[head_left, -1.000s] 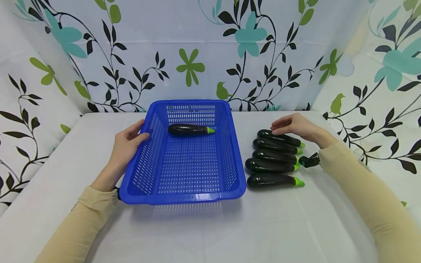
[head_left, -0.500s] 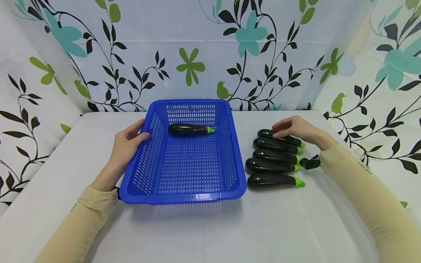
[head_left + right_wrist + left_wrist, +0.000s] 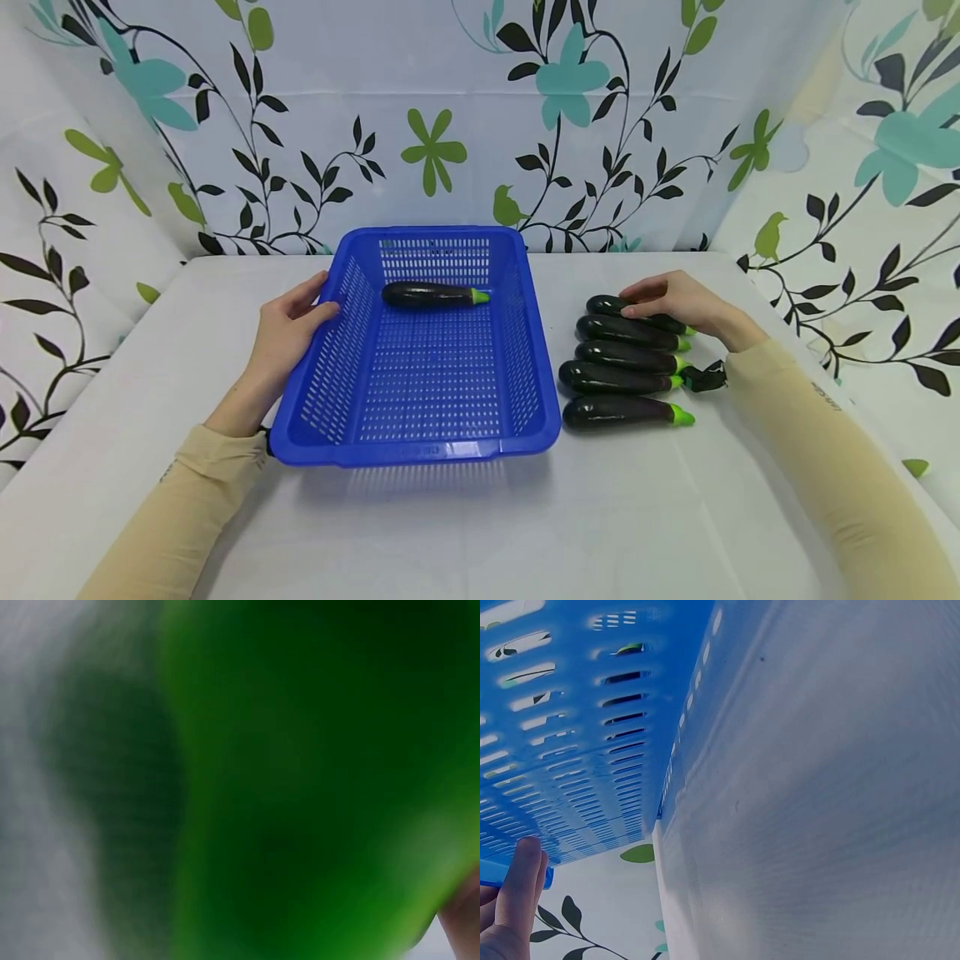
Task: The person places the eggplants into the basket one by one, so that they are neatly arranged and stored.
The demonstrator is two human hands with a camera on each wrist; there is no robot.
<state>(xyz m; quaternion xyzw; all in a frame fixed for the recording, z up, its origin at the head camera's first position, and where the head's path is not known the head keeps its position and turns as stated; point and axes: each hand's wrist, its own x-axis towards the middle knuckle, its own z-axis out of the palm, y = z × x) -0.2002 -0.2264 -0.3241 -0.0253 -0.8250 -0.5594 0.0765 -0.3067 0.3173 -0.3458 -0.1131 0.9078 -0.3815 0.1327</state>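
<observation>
A blue plastic basket (image 3: 431,367) with slotted walls stands on the table, one dark eggplant (image 3: 429,295) lying inside near its far wall. My left hand (image 3: 288,329) grips the basket's left rim, thumb on top. In the left wrist view, fingers (image 3: 523,889) press against the wall's outside below the rim. To the basket's right, several eggplants (image 3: 626,357) with green stem ends lie in a column. My right hand (image 3: 678,302) pinches the farthest eggplant (image 3: 606,305) from above, covering its middle. A blurred green stem end (image 3: 300,780) fills most of the right wrist view.
A white cloth covers the table (image 3: 465,533). Behind and at both sides hangs a curtain (image 3: 450,75) printed with leaves and flowers. A black wrist-camera mount (image 3: 705,377) under the right wrist sits close to the stem ends of the middle eggplants.
My right hand has lowered slightly and come toward me, its thumb and fingers closing round the farthest eggplant. The left hand and basket look the same.
</observation>
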